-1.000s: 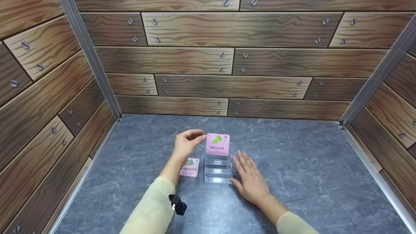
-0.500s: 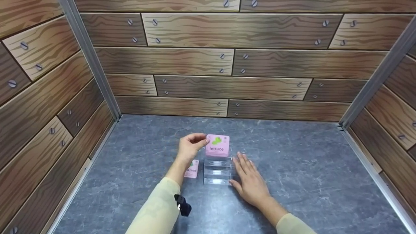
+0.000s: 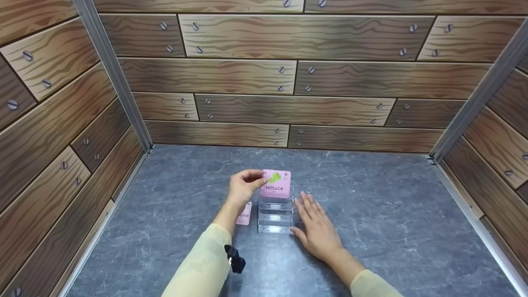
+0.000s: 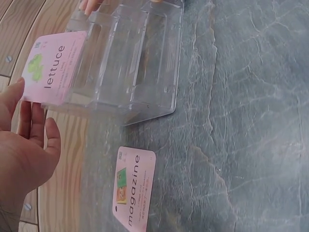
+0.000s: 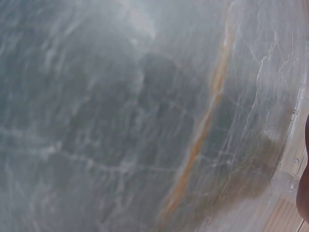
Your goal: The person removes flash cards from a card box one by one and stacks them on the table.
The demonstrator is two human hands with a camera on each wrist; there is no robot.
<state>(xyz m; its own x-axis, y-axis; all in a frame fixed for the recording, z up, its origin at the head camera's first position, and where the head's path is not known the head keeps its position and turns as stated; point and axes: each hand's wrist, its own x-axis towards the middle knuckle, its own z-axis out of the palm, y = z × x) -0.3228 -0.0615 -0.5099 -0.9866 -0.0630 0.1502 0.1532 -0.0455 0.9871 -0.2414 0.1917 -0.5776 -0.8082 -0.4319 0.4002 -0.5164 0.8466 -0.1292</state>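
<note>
A pink card with the word "lettuce" [image 3: 277, 185] and a green picture stands upright in the rear slot of a clear stepped holder [image 3: 275, 218]. My left hand [image 3: 243, 187] pinches its left edge between thumb and fingers; the left wrist view shows the thumb on the card's face. Flat along the holder's right side lies my right hand [image 3: 319, 229], its fingers straight and touching the clear plastic. Left of the holder, a second pink card reading "magazine" [image 4: 133, 188] lies face up, partly covered by my left forearm in the head view.
The grey marbled tabletop [image 3: 392, 214] spreads around the holder. Wood-print panels [image 3: 247, 78] wall in the back and both sides, with metal posts [image 3: 474, 90] at the corners. In front of the holder's rear slot are lower steps with no cards in them.
My left hand has moved slightly right, from beside the lettuce card's edge to pinching it. The forearm now covers more of the magazine card. My right hand keeps its place.
</note>
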